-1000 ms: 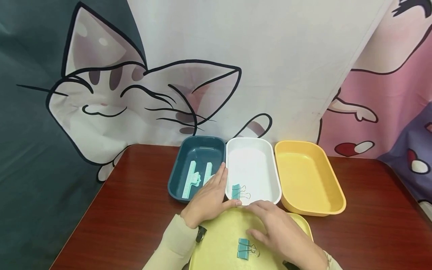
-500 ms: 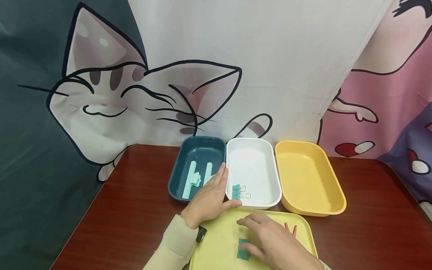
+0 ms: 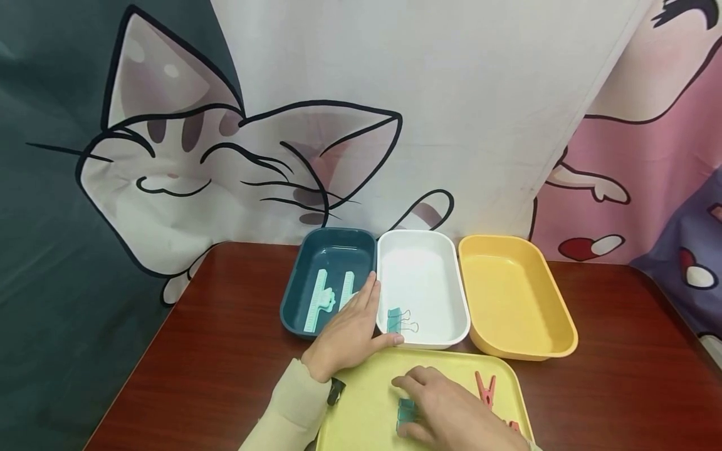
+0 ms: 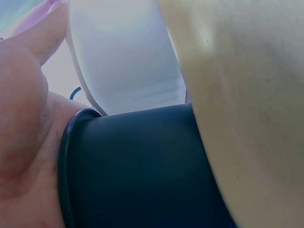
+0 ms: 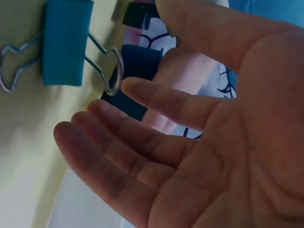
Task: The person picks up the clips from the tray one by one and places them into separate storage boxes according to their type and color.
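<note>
My right hand (image 3: 448, 410) hovers low over the light yellow tray (image 3: 361, 391), thumb and fingers spread around a teal binder clip (image 3: 405, 410). In the right wrist view the binder clip (image 5: 68, 42) lies beyond the loosely extended fingers (image 5: 142, 137), its wire handles sticking out both sides; nothing is in the palm. My left hand (image 3: 346, 335) lies with straight fingers across the adjoining rims of the dark blue bin (image 3: 293, 275) and the white bin (image 3: 420, 282), thumb at the white bin's front rim. Another teal binder clip (image 3: 394, 321) is inside the white bin.
Two mint ruler-edged clips (image 3: 317, 307) lie in the dark blue bin, one partly behind my left hand. A yellow bin (image 3: 516, 294) stands at the right of the row. Red clothespins (image 3: 487, 389) lie on the tray's right side, partly covered by my right hand.
My right hand has come back from the white bin's front edge, down and slightly left over the binder clip on the tray, uncovering red clothespins. The left hand has stayed put.
</note>
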The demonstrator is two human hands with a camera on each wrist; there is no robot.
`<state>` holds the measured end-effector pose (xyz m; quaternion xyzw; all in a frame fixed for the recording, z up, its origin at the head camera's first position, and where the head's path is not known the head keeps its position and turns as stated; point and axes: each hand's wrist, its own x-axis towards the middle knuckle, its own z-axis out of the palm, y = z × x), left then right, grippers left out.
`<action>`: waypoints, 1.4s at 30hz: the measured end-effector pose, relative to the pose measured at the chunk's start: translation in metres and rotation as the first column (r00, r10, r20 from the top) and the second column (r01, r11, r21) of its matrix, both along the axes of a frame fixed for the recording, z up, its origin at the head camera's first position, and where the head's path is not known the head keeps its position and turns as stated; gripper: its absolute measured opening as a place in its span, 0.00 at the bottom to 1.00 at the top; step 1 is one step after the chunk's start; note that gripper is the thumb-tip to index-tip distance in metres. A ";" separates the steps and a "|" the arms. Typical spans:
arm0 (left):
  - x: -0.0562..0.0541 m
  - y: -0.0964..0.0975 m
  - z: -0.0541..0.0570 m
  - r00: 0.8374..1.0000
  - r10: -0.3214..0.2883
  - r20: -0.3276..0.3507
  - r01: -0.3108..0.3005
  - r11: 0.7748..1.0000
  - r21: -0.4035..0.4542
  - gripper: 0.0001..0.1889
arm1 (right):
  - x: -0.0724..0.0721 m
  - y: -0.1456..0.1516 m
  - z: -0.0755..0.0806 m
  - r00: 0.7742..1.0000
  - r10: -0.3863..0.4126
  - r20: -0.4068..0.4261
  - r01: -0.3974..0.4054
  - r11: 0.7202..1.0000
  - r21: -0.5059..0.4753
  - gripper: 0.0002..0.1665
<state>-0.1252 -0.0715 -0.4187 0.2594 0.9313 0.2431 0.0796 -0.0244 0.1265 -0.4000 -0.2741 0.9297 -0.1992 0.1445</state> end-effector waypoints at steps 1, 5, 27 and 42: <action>0.000 0.000 0.000 1.000 0.002 0.004 -0.002 1.000 0.004 0.55 | 0.000 -0.001 -0.002 1.000 0.009 -0.009 -0.009 1.000 0.006 0.32; 0.000 0.000 -0.001 1.000 0.009 0.014 -0.009 1.000 -0.001 0.55 | 0.001 -0.003 -0.008 0.999 0.045 -0.029 -0.045 0.999 0.017 0.34; 0.000 0.000 -0.001 1.000 0.005 0.003 -0.005 1.000 -0.013 0.56 | 0.004 -0.006 -0.023 0.995 0.085 -0.059 -0.081 0.994 0.068 0.26; -0.001 0.000 -0.002 1.000 0.006 0.019 -0.006 1.000 -0.007 0.56 | 0.003 -0.006 -0.028 0.987 0.097 -0.128 -0.085 0.992 0.098 0.21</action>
